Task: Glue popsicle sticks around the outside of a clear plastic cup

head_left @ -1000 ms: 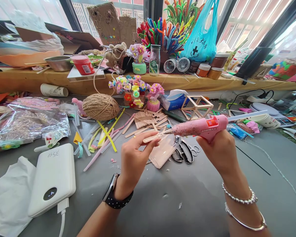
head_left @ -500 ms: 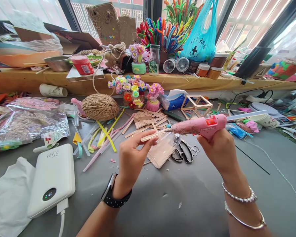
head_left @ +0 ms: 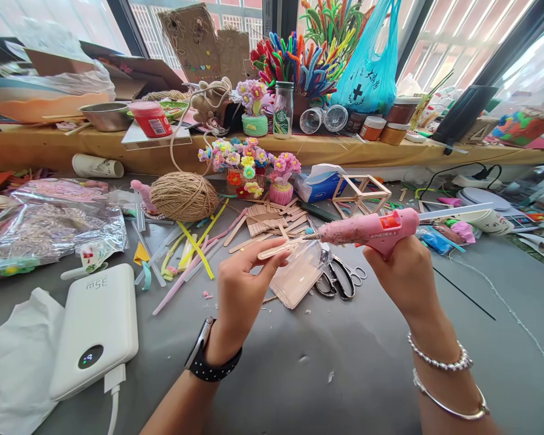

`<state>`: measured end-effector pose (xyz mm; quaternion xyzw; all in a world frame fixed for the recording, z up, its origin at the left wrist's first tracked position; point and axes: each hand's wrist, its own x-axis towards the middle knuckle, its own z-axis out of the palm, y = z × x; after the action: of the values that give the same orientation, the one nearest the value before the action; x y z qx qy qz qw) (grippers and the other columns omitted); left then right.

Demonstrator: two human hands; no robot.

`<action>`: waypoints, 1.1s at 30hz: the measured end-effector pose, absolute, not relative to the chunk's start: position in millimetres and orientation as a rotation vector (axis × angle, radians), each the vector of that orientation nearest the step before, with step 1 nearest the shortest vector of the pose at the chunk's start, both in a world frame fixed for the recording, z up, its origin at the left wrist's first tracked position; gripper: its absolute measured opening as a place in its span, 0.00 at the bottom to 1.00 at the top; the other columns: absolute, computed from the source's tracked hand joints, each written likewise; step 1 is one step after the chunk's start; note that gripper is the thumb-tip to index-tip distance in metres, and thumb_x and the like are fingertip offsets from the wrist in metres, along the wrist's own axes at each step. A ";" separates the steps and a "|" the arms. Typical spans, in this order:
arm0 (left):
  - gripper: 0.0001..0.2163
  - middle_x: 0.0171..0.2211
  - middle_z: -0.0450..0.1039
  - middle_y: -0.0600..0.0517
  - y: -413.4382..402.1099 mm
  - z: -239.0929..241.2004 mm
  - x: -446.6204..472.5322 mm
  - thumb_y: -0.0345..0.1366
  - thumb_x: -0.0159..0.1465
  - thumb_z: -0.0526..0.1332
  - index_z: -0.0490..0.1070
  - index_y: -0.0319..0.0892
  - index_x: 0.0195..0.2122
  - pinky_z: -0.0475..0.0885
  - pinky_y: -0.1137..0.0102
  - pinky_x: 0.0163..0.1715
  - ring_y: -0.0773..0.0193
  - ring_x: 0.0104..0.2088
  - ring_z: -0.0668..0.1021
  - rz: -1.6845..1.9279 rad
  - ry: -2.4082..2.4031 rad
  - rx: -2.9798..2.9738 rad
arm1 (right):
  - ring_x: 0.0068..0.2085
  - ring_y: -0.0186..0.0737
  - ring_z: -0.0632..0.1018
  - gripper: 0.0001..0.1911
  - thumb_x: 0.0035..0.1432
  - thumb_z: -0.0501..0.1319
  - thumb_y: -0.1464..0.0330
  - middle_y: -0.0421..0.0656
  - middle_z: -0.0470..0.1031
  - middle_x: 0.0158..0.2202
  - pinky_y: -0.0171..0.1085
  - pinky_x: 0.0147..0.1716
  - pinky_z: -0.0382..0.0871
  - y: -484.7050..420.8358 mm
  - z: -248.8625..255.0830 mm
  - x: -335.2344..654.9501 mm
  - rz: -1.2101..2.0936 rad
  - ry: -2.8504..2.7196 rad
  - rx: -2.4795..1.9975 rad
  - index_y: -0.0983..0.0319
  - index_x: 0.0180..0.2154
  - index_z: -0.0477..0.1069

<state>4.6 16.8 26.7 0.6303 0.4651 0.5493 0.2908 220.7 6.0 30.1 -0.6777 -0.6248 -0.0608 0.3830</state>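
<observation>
My left hand (head_left: 242, 284) pinches a wooden craft stick (head_left: 278, 248) between thumb and fingers, holding it level above the grey table. My right hand (head_left: 401, 275) is wrapped round the grip of a pink glue gun (head_left: 367, 228), whose nozzle touches the stick's right end. Just below the stick lies a clear plastic bag of sticks (head_left: 299, 275). Black-handled scissors (head_left: 340, 278) rest on the table between my two hands.
A white power bank (head_left: 95, 329) with cable lies at the left, beside crumpled white paper (head_left: 13, 362). Behind are a twine ball (head_left: 184, 196), loose craft sticks (head_left: 265, 220), a stick cube frame (head_left: 360, 193), pipe-cleaner flower pots (head_left: 245, 166) and a cluttered wooden shelf (head_left: 49, 148).
The glue gun's nozzle has dipped slightly and slid a little left along the stick. My left hand has barely shifted.
</observation>
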 end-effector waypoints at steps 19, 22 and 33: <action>0.09 0.33 0.77 0.50 17.7 25.6 2.9 0.35 0.55 0.63 0.75 0.37 0.35 0.75 0.77 0.30 0.69 0.25 0.79 1.457 1.229 1.663 | 0.25 0.40 0.71 0.06 0.45 0.53 0.70 0.42 0.69 0.23 0.39 0.23 0.66 6.8 29.4 223.1 -0.112 -1.610 -1.707 0.62 0.28 0.67; 0.08 0.34 0.77 0.50 17.5 25.6 2.8 0.34 0.55 0.63 0.75 0.37 0.35 0.75 0.77 0.30 0.69 0.25 0.79 1.456 1.231 1.658 | 0.25 0.40 0.71 0.06 0.46 0.53 0.70 0.42 0.69 0.23 0.38 0.22 0.65 6.7 29.2 223.7 -0.128 -1.616 -1.713 0.61 0.28 0.66; 0.09 0.35 0.77 0.50 18.9 25.7 2.1 0.34 0.55 0.63 0.75 0.37 0.36 0.75 0.77 0.30 0.69 0.25 0.79 1.470 1.230 1.658 | 0.27 0.42 0.72 0.09 0.46 0.53 0.73 0.42 0.68 0.24 0.39 0.23 0.66 7.5 26.0 224.8 -0.160 -1.621 -1.685 0.60 0.32 0.67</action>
<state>2.1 18.9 25.7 0.6245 0.4630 0.5534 0.2990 224.8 7.5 26.0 -0.6626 -0.6374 -0.0627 0.3883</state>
